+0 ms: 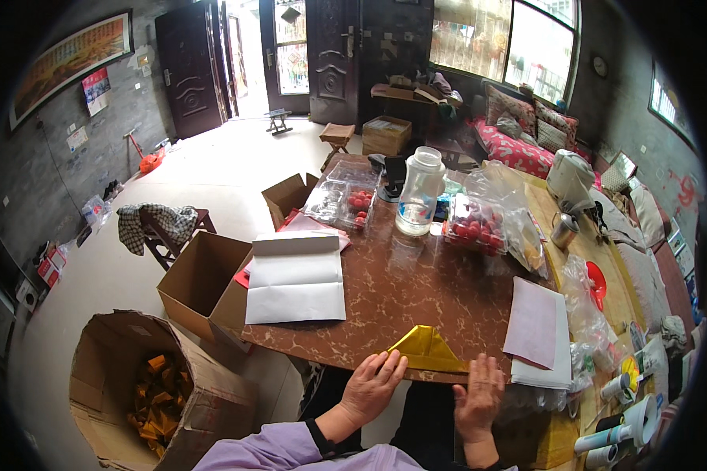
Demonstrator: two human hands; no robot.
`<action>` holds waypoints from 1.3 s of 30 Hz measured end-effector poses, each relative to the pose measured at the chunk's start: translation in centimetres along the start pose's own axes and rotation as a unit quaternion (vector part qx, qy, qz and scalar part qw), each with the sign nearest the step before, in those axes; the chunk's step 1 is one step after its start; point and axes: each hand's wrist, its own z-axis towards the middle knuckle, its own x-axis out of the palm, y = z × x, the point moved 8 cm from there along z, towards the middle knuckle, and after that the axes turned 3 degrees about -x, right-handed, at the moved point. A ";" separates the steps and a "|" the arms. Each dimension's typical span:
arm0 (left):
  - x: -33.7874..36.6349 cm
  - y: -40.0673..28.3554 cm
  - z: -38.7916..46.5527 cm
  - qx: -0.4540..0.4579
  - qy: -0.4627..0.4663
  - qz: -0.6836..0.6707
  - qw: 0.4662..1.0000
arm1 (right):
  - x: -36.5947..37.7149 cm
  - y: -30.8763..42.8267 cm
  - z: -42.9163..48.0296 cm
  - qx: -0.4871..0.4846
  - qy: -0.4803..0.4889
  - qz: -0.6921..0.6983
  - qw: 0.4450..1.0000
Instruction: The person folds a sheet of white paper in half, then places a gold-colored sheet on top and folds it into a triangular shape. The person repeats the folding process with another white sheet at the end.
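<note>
A folded sheet of gold foil paper (427,348) lies at the front edge of the brown marbled table (389,282). Its upper part forms a blunt peak, and a long folded band runs along its base. My left hand (374,382) has its fingers over the left end of the band, gripping it by the table edge. At the opposite end, my right hand (480,388) rests with straight fingers against the paper's right tip, its thumb apart. Piles of white paper (297,279) and pale pink paper (530,321) lie to either side.
A large cardboard box (212,394) at left holds many folded gold foil pieces (160,400). Behind it stands another open carton (206,282). Farther back on the table are a clear plastic bottle (418,194) and plastic boxes of red fruit (477,226).
</note>
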 end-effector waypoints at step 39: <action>-4.2 3.2 -2.1 -0.017 -0.032 -0.026 0.999 | -0.6 1.3 -0.4 -0.087 -0.062 0.050 0.993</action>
